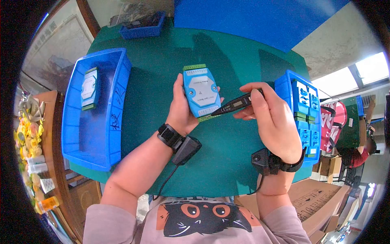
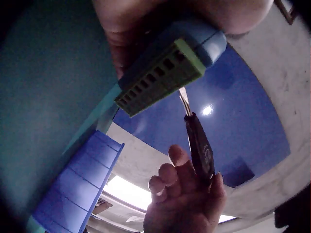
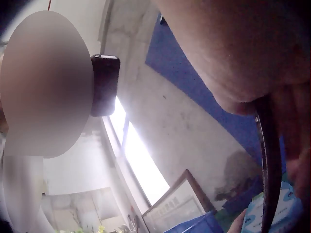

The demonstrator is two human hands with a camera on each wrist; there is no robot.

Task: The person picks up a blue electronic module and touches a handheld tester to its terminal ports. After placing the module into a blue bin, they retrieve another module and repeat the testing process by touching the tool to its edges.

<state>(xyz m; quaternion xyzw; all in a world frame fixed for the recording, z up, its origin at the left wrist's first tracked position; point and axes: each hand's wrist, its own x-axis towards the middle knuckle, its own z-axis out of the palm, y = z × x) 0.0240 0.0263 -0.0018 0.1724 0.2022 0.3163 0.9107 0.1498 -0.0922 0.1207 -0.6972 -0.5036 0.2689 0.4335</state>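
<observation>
A light-blue electronic module (image 1: 202, 91) with green terminal blocks at both ends lies face up in my left hand (image 1: 181, 116), gripped from beneath and the side. My right hand (image 1: 278, 126) holds a black voltage tester screwdriver (image 1: 235, 105) with a small display window. Its tip is right at the terminal block on the module's near end. In the left wrist view the block's row of square openings (image 2: 160, 77) shows, with the tester's metal blade (image 2: 184, 101) close by its edge. The right wrist view catches part of the tester (image 3: 269, 170) and the module (image 3: 274, 208).
On the green table (image 1: 162, 53), a blue bin (image 1: 91, 152) at left contains one similar module (image 1: 89, 87). Another blue bin (image 1: 287, 85) at right holds several modules (image 1: 304, 97). A smaller blue bin (image 1: 142, 32) stands at the back. A cardboard box (image 1: 300, 195) sits at lower right.
</observation>
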